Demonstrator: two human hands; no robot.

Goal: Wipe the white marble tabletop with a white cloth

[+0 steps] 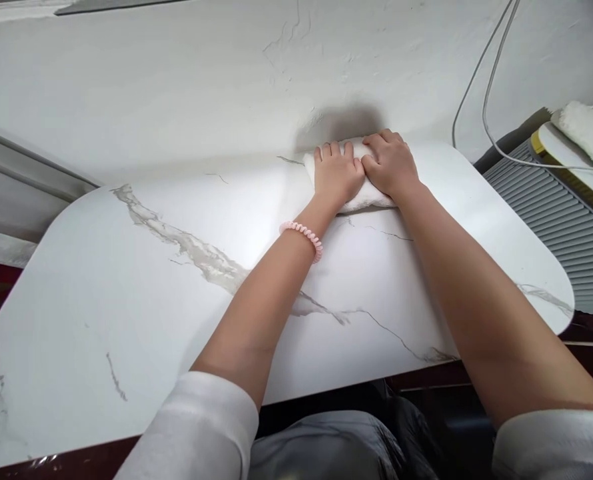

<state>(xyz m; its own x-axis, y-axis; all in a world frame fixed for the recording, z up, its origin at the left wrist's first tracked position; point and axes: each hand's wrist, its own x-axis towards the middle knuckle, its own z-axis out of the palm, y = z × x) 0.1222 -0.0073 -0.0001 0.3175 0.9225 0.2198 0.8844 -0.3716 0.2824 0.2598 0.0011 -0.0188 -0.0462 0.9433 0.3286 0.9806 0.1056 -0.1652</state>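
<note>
Head view: white cloth [369, 193] looks already folded, near far edge of bench [176, 320], left hand [338, 175] fingers spread on it, right hand [391, 163] fingers bent over it, grip unclear, anything left undone can't tell.

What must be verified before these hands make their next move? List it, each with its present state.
1. Left hand on the white towel: ok, fingers spread over it.
2. Right hand on the towel: ok, beside the left.
3. Towel back from the near edge of the marble-patterned tabletop: ok, it lies toward the wall.
4. Pink coil bracelet away from the towel: ok, it sits on the left forearm.
5. Towel's underside flat: cannot tell, hidden.
</note>
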